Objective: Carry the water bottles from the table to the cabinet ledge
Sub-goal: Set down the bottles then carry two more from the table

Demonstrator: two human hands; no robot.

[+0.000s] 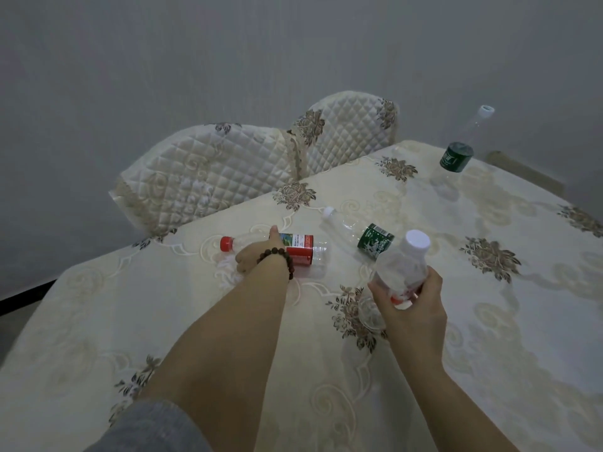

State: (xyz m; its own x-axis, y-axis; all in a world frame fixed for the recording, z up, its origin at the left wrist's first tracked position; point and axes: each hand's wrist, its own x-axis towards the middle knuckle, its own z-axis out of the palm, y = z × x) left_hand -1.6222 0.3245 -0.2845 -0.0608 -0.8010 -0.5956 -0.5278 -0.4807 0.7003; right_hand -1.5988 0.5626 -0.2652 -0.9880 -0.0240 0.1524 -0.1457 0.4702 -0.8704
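1. While my right hand (412, 308) curls its fingers and thumb round a clear bottle with a white cap (400, 267), that bottle hangs tilted above the table (489, 337), cap away from me; a bit of red shows on its label under my fingers, and no print there can be read.
2. My left hand (253, 256) wraps over the red-capped bottle (277, 247), thumb across the top at the edge of its label, the other fingers hidden behind my hand. This bottle lies on its side on the cloth, cap pointing left. Its label is red and white with a small green landscape picture and lines of fine print too small to read.
3. Just to the right lies a white-capped bottle with a green label (359, 234), also on its side, near the red one but apart from it. A barcode and white characters show on the green band; I cannot make them out.
4. Well apart, at the far right of the table, a fourth bottle (456, 154) stands upright, clear, with a white cap and a dark green label bearing white marks I cannot read.
5. A bead bracelet (277, 257) circles my left wrist, and a grey sleeve (153, 429) is pushed up that arm.
6. The table wears a cream cloth with brown flowers; two quilted chair backs (208, 171) stand beyond its far edge.
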